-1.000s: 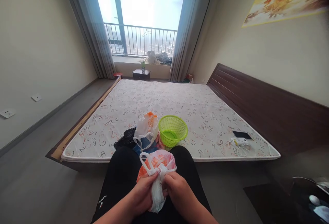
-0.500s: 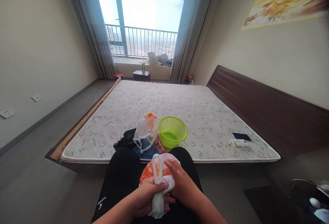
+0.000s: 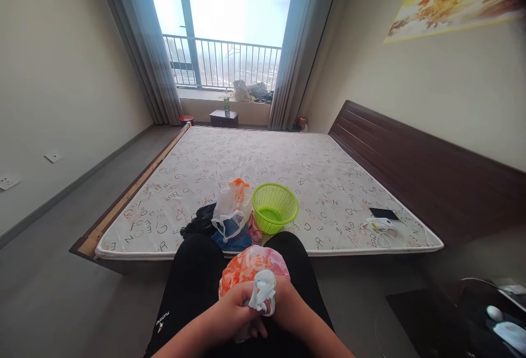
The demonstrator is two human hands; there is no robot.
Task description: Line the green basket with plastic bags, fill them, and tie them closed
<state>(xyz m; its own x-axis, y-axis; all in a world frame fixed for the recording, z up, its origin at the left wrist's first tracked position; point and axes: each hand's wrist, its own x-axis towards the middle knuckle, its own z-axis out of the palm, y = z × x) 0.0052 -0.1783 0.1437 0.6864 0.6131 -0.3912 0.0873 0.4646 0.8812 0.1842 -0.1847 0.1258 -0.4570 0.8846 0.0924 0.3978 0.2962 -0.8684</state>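
Observation:
Above my lap, both hands grip an orange, pink and white plastic bag (image 3: 255,263). My left hand (image 3: 238,306) is closed round the gathered white part, with a crumpled end poking up between thumb and fingers. Close against it, my right hand (image 3: 283,300) is closed on the bag's other side; its fingertips are mostly hidden. Beyond my knees, on the mattress (image 3: 255,155), a white plastic bag with orange print (image 3: 232,207) lies on a blue bag (image 3: 234,240). To its left is a black plastic bag (image 3: 201,221), and to its right a green plastic basket (image 3: 275,212).
A dark phone-like slab (image 3: 383,214) and a white charger with a cable (image 3: 382,225) lie at the mattress's right. The dark headboard (image 3: 411,149) runs along the right. A small nightstand (image 3: 224,119) with a green cup stands by the window. Low at right is a dark table (image 3: 476,319).
The white handle loop that stood up between my hands is now bunched into a crumpled end. My hands have drawn together, and the bag's coloured part shows more fully beyond them.

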